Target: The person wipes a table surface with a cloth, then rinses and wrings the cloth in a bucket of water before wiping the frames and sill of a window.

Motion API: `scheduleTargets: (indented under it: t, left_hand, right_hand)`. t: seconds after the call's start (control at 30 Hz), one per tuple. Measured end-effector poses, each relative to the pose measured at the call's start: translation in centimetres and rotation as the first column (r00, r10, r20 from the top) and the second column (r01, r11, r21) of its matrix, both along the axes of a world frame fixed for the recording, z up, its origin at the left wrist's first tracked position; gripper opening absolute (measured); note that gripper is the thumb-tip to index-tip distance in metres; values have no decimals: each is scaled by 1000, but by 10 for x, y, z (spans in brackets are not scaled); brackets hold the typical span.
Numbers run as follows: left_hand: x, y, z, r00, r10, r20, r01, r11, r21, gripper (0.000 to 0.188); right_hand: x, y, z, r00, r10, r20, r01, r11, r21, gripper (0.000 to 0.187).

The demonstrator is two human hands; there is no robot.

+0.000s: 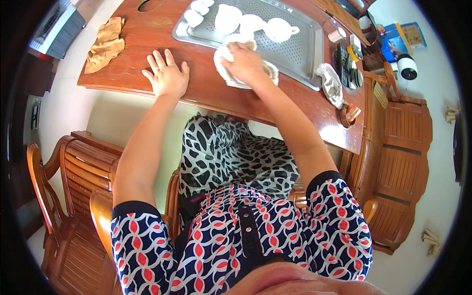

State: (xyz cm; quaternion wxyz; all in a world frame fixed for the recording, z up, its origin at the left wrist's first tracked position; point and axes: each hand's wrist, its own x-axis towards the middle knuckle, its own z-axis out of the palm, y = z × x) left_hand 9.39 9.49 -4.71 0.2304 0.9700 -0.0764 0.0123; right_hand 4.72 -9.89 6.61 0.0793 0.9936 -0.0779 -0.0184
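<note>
Holding side, right hand (244,64): is closed on a bunched white cloth (222,74), with fingers bent over the top and thumb toward the left part; shows from above only, with the underside of the grip hidden.
White cloth: lies beneath and around the right hand, on a glossy reddish-brown wooden tabletop (130,66); reaches the near edge of a rectangular grey metal tray with a perforated base (297,55) and appears to overlap that rim.
Flat side, left hand (169,78): rests palm down on the wooden tabletop near its front edge, with fingers spread apart; lies left of the white cloth, well apart from it.
Tray load: includes small white cups (193,18) at the left, a large rounded white vessel (228,19) and a white pot with a side handle (279,30).
Tabletop, left end: bears a crumpled tan cloth (105,45), well apart from the left hand.
Tabletop, right end: bears a crumpled greyish-white cloth (331,86) just beside the tray corner, and a brown ring-shaped holder (346,117) with a small colourful packet in it.
Seating: includes a slatted brown wooden armchair (88,172) at left and a long slatted wooden bench (403,169) at right.
</note>
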Motion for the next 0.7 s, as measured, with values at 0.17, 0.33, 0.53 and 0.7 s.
scheduleTargets:
  t: [0.17, 0.33, 0.53, 0.7]
  left_hand:
    - [-4, 4, 9, 1000, -8, -25, 7, 1000, -28, 73]
    - [-4, 0, 10, 998, -26, -58, 23, 999, -47, 73]
    - [4, -3, 3, 999, 0, -34, -1, 999, -48, 73]
    - [8, -6, 1, 1000, -5, 9, 5, 1000, -20, 72]
  right_hand:
    - [56, 39, -25, 979, 199, 43, -201, 977, 65, 59]
    - [75, 34, -24, 959, 281, -35, -278, 958, 72, 57]
    - [34, -11, -8, 971, 238, -7, -236, 966, 107, 53]
    - [-46, -106, 34, 982, 177, 69, -183, 978, 97, 58]
